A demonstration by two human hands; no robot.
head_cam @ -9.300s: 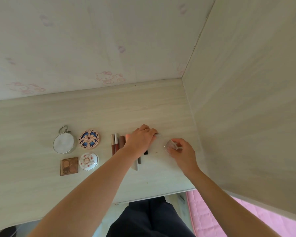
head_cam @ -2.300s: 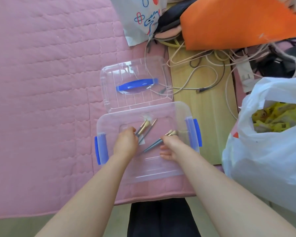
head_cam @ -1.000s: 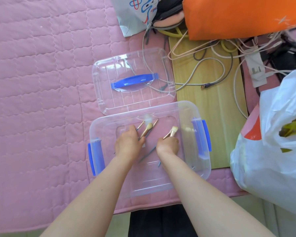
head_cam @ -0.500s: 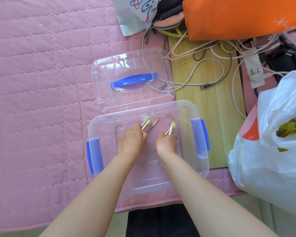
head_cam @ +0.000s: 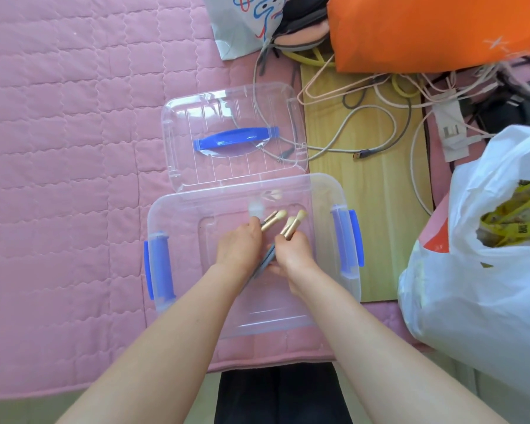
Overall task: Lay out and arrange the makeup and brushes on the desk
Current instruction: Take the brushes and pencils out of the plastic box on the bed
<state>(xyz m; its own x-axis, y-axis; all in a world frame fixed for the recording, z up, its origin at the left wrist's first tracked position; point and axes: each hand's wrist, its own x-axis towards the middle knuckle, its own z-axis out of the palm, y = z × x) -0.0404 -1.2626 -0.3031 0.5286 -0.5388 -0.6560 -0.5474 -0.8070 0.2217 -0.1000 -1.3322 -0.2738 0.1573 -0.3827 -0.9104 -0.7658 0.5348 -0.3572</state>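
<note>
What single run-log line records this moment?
left hand: holds brush | right hand: holds brushes | place: inside clear box | lid: off

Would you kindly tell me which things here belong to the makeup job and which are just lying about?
Job: makeup brushes, held in both hands; clear storage box; its lid.
Lying about: cables; power strip; white plastic bag; orange bag.

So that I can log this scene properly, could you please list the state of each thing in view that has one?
Storage box: open.
Lid: off, lying flat beyond the box.
Left hand: grips brushes.
Right hand: grips further brushes.
White plastic bag: mouth open.
USB cable: unplugged, end loose on the wooden board.
</note>
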